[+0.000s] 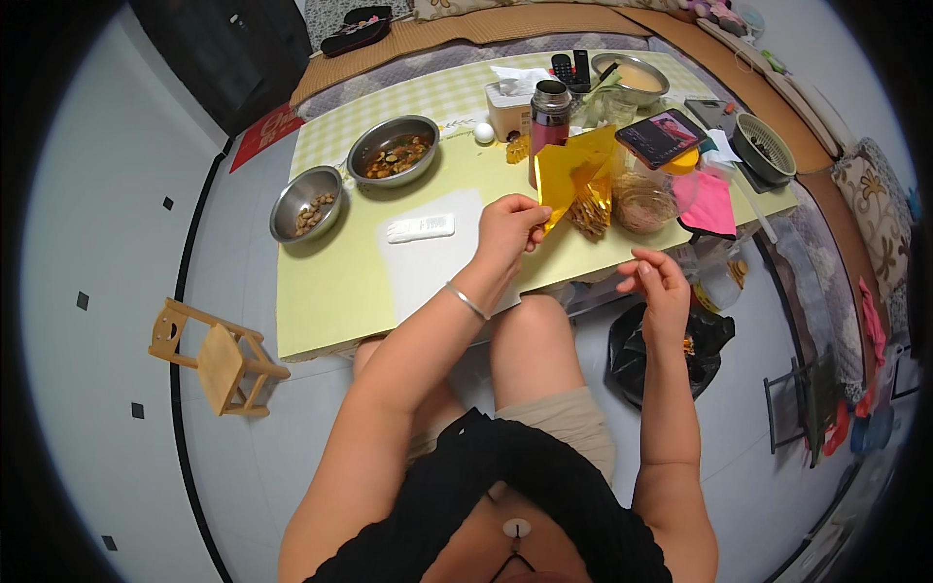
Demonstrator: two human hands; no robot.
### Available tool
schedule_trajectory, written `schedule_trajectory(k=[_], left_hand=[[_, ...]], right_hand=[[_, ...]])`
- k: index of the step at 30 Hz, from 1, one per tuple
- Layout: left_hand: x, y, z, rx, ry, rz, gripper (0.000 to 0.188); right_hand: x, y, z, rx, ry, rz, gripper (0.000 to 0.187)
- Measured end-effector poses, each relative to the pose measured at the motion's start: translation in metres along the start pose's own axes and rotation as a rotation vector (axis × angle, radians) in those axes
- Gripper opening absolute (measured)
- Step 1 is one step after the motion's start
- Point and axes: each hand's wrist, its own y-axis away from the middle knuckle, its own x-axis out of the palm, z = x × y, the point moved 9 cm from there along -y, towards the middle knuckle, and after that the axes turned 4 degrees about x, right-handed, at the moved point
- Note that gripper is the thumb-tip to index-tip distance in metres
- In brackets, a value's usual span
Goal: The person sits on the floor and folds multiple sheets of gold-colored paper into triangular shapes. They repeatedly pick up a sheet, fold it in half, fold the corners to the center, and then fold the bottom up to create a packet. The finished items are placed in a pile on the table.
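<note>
My left hand (511, 233) reaches over the table's near side, its thumb and fingers pinched on the lower corner of a shiny gold foil sheet (569, 175). Crinkled gold-and-brown pieces (589, 216) lie just below and right of the foil. My right hand (661, 291) hangs past the table's front edge with loosely curled fingers apart, and I see nothing in it. Beneath it on the floor is a black plastic bag (627, 364). Left of my left hand, a white flat packet (420, 228) lies on a white sheet (437, 277).
A clear jar (644, 202), a thermos (550, 117) and a phone (663, 138) crowd the table's right half near a pink cloth (707, 204). Two metal bowls holding food, one with dark liquid (394, 153) and one with brown pieces (309, 206), stand left. A small wooden chair (222, 364) is on the floor.
</note>
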Motion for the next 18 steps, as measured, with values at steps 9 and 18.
schedule_trajectory(k=[9, 18], left_hand=[[0.062, -0.044, 0.018, -0.101, -0.082, -0.024, 0.018], [0.062, -0.087, 0.014, 0.069, -0.584, -0.025, 0.011]], right_hand=[[-0.037, 0.021, -0.034, 0.106, -0.042, -0.071, 0.019], [-0.025, 0.024, -0.040, 0.106, -0.040, -0.033, 0.019]])
